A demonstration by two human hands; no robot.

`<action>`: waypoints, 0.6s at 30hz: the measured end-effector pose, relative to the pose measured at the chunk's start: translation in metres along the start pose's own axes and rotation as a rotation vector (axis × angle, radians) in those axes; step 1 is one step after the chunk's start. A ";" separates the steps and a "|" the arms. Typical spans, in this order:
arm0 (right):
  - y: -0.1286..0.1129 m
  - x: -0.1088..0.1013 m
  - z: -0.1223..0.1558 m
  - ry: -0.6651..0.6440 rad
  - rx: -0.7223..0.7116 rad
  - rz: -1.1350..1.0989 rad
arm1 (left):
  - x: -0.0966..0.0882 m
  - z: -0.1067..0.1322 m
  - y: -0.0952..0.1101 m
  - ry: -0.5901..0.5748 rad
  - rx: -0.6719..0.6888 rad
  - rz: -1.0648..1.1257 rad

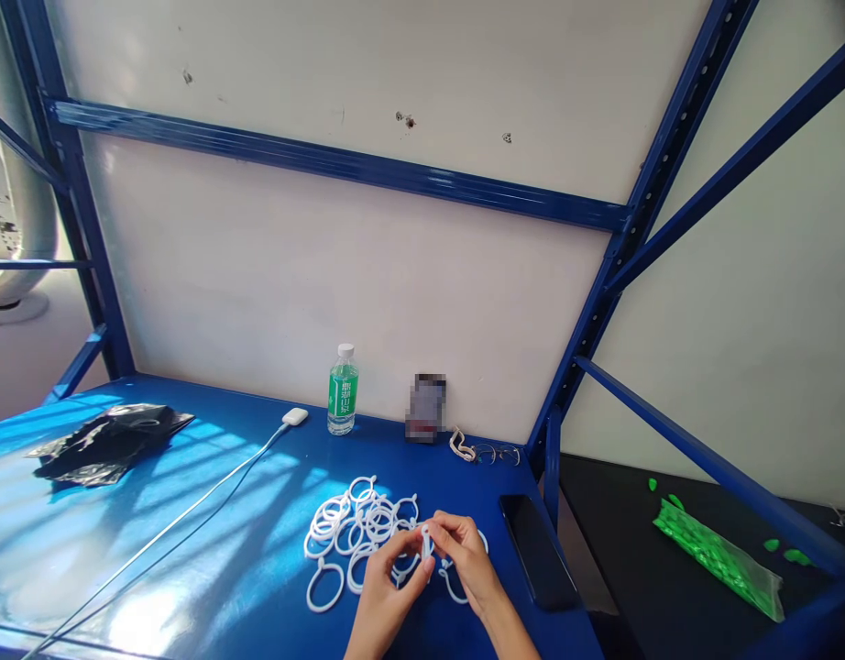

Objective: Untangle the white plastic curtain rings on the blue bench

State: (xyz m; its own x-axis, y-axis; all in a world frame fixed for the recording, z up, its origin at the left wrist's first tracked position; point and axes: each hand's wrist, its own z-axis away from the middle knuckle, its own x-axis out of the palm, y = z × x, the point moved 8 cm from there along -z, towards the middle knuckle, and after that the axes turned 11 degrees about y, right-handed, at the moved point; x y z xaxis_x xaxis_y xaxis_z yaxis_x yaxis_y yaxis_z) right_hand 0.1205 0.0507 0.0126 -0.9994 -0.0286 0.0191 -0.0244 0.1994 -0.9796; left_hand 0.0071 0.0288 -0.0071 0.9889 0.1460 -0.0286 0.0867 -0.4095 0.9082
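My left hand (393, 579) and my right hand (469, 561) meet over the blue table, fingertips pinched together. Between them is a small white plastic piece (426, 541), probably one of the rings seen edge-on; the fingers cover most of it. Just beyond and to the left of my hands lies a loose heap of white plastic rings (326, 525), each with a small knob or eyelet. One separate white ring (324, 587) rests at the heap's near left edge. Close to my right hand, another white ring (454, 587) lies partly hidden behind it.
A black phone (538, 552) lies to the right. Along the wall stand a water bottle (343, 392), a pixelated upright object (426, 409), a hair clip (462, 446) and glasses (498, 454). Left are a white charger (295, 417) with cable and a black plastic bag (113, 442). Blue frame bars (340, 163) surround the table.
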 end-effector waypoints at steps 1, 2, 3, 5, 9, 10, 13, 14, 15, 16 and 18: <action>0.000 -0.001 -0.001 0.003 -0.004 0.027 | -0.002 0.000 0.002 0.031 0.025 -0.041; -0.001 -0.003 -0.001 0.013 -0.017 0.065 | -0.004 0.000 0.004 0.066 0.056 -0.088; -0.003 -0.006 -0.002 0.031 -0.042 0.116 | -0.007 -0.001 0.007 0.105 0.088 -0.138; -0.010 -0.013 -0.003 0.071 -0.117 0.271 | -0.013 -0.001 0.010 0.185 0.145 -0.232; -0.017 -0.019 0.001 0.066 -0.230 0.688 | -0.031 0.000 0.007 0.401 0.213 -0.397; -0.016 -0.021 0.002 0.056 -0.228 0.766 | -0.035 0.000 0.004 0.450 0.222 -0.436; -0.008 -0.029 0.005 0.022 -0.167 0.913 | -0.040 0.001 -0.002 0.523 0.229 -0.562; -0.005 -0.032 0.006 0.006 -0.141 0.943 | -0.041 0.001 -0.005 0.529 0.222 -0.606; -0.002 -0.035 0.006 -0.015 -0.116 0.969 | -0.040 0.002 -0.007 0.532 0.210 -0.649; 0.001 -0.037 0.006 -0.034 -0.094 0.992 | -0.040 0.002 -0.009 0.529 0.195 -0.690; 0.006 -0.040 0.007 -0.060 -0.066 1.028 | -0.038 0.002 -0.012 0.515 0.165 -0.757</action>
State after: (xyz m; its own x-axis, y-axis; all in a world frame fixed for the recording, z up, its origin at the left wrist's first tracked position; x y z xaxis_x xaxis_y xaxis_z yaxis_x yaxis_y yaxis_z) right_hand 0.1605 0.0465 0.0045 -0.5356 0.1372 -0.8332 0.8379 0.2086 -0.5043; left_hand -0.0317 0.0259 -0.0179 0.4894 0.7923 -0.3643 0.7419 -0.1587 0.6515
